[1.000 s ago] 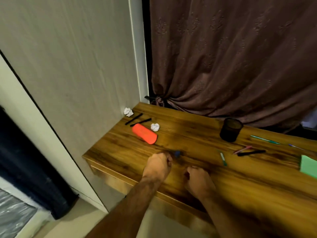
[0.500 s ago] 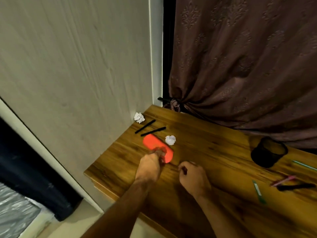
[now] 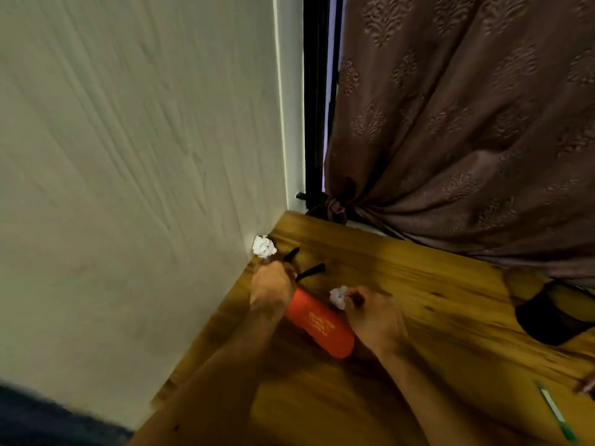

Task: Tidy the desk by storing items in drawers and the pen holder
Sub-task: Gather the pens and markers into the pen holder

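Observation:
My left hand [image 3: 272, 284] lies near the wall with its fingers curled over the near ends of two black pens [image 3: 310, 272]. An orange pencil case [image 3: 318, 323] lies slantwise between my hands, partly under my left wrist. My right hand [image 3: 375, 315] pinches a crumpled white paper ball [image 3: 338, 296] with its fingertips, just beyond the case. Against the wall, right past my left hand, sits a second paper ball [image 3: 264, 246]. The black mesh pen holder [image 3: 547, 320] stands at the right on the wooden desk [image 3: 434, 284].
A green pen [image 3: 554, 412] lies near the right front of the desk, and a pink tip [image 3: 587, 386] shows at the right edge. The pale wall bounds the desk on the left; a brown curtain [image 3: 467, 140] hangs behind it.
Both hands have moved forward and left, from the desk's front edge to its far corner. My left hand now covers the black pens and my right hand has reached the paper ball.

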